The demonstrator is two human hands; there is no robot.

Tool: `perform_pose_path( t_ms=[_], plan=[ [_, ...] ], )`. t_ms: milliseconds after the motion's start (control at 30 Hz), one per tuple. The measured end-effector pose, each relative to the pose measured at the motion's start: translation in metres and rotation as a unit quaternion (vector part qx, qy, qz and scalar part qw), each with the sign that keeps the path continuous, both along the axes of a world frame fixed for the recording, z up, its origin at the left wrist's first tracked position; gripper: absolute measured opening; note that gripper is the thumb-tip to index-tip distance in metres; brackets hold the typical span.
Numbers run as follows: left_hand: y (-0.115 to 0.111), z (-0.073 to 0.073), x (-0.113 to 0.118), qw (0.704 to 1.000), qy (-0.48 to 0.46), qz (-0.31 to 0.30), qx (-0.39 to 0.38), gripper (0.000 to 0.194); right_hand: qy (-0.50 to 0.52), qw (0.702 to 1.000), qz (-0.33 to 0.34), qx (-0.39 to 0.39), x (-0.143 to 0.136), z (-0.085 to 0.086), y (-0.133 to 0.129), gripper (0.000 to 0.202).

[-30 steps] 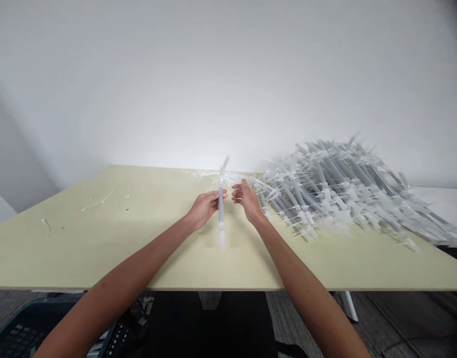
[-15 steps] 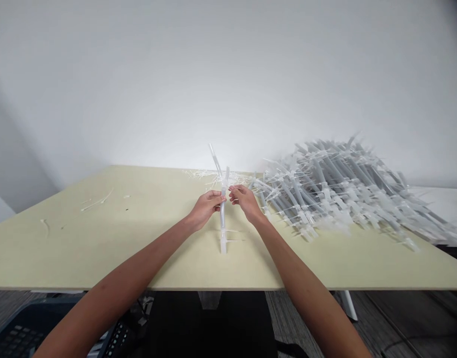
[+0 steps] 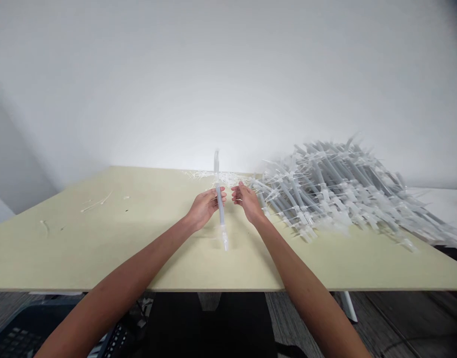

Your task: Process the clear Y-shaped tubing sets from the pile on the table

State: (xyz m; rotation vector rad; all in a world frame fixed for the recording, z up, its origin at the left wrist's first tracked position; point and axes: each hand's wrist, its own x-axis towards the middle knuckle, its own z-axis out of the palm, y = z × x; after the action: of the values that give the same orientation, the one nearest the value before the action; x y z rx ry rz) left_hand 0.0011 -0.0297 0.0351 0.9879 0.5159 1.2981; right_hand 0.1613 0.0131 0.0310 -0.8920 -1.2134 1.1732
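Note:
My left hand [image 3: 206, 206] grips a length of clear grey plastic tubing [image 3: 221, 206] about its middle. The tubing stands near upright in my view, with a whitish translucent fitting [image 3: 224, 238] at its lower end and a clear, blurred part at the top. Just right of it, my right hand [image 3: 246, 201] is held apart from the tubing, fingers curved and spaced, with nothing visible in them. Behind both hands lies a scatter of thin white cable ties [image 3: 228, 178].
A large heap of similar tubes [image 3: 336, 184] with fittings and cable ties covers the table's right side. A few loose ties [image 3: 97, 204] and small scraps lie on the left of the pale table [image 3: 138, 263]. A dark basket [image 3: 23, 328] sits below the left edge.
My left hand has turned the tubing, so its side branch and the protruding ties no longer show. My right hand has moved slightly away from it, and its fingers have opened.

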Motion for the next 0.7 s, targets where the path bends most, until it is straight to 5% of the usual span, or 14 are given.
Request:
perform_pose_path(
  t_ms=[367, 700],
  plan=[
    [0.0005, -0.0083, 0.0035, 0.998, 0.063, 0.005, 0.010, 0.026, 0.001, 0.999, 0.006, 0.052, -0.0002, 0.0009, 0.0015, 0.047],
    [-0.0050, -0.0009, 0.0005, 0.998, 0.059, -0.015, 0.023, 0.031, -0.032, 0.999, -0.009, 0.028, -0.0020, 0.0005, -0.0014, 0.046]
  ],
)
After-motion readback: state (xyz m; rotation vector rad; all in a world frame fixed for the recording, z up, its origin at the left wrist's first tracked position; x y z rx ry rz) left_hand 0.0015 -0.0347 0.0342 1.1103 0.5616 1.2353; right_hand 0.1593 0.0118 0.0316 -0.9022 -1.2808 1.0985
